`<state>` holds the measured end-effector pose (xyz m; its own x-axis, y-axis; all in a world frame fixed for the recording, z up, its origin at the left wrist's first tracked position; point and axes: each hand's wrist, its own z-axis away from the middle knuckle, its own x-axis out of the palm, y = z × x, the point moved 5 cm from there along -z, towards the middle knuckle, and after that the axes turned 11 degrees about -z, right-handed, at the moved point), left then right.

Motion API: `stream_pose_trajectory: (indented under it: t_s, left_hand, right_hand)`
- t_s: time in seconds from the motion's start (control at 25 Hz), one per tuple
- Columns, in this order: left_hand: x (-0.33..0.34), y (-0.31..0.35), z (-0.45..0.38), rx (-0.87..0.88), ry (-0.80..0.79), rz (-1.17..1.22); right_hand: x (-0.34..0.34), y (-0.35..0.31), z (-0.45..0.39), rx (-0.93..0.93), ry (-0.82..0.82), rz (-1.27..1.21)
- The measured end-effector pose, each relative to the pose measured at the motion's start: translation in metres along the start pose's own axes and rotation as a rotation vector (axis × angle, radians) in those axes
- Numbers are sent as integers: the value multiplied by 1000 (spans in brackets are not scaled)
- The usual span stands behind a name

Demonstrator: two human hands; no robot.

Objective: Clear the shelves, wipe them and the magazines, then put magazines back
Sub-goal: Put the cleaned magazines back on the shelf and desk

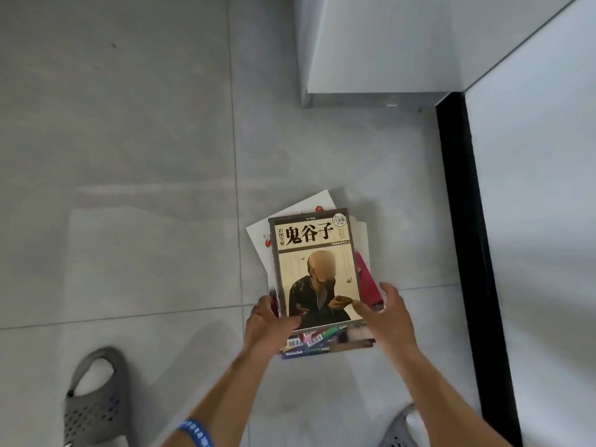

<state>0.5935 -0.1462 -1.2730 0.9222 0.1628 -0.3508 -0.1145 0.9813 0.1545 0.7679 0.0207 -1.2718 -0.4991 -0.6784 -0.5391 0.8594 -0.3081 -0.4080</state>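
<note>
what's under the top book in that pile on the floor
Under the top book show a white magazine at the upper left, a red cover at the right and colourful edges at the near end. Their covers are mostly hidden; the count is unclear.

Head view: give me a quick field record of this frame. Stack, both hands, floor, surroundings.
stack: magazines piled unevenly on the floor, edges fanned out
top item: beige cover with large black title characters and a seated figure
left hand: grips the stack's near left corner, thumb on the top cover
right hand: at the near right corner, thumb on the cover, fingers extended
floor: grey tiles
footwear: grey sandal lower left
wristband: blue, left wrist
surroundings: white cabinet upper right
</note>
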Motion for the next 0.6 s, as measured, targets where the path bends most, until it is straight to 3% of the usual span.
stream_pose_trajectory:
  t_s: [0.12, 0.24, 0.36, 0.48, 0.6]
  left_hand:
    - [28, -6, -58, -50, 20, 267]
    - [34, -9, -78, -54, 65, 409]
    - [34, -10, -79, -80, -34, 508]
    - [32, -4, -80, -97, -155, 510]
    - [26, 2, -74, -34, -152, 414]
  right_hand:
    - [13, 15, -61, 34, 1, 92]
    - [30, 18, -80, -8, 17, 12]
    - [29, 16, -85, 56, -30, -134]
    - [21, 7, -84, 146, -200, -248]
    - [25, 10, -77, 119, -253, -208]
